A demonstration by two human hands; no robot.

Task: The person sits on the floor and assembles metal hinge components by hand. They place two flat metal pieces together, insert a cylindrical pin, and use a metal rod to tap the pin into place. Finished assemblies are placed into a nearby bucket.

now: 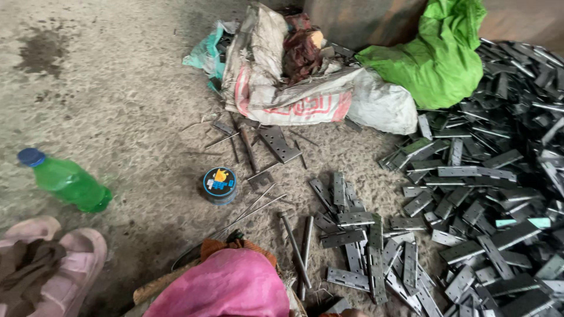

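Head view: no hand shows, so whether either is released or clenched cannot be told. A pink cloth (226,287) covers the bottom edge. Just beside it, 2 steel rods (298,249) lie on the floor, long axes running near-to-far. Grey hinges (376,252) spread right into a big heap (505,176). A round tin (220,185) and a green bottle (67,182), on its side, lie left.

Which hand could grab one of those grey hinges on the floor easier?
Probably the right. Neither hand shows, but the grey flat metal hinges are heaped right of the pink cloth at the bottom; only the green plastic bottle lies to the left.
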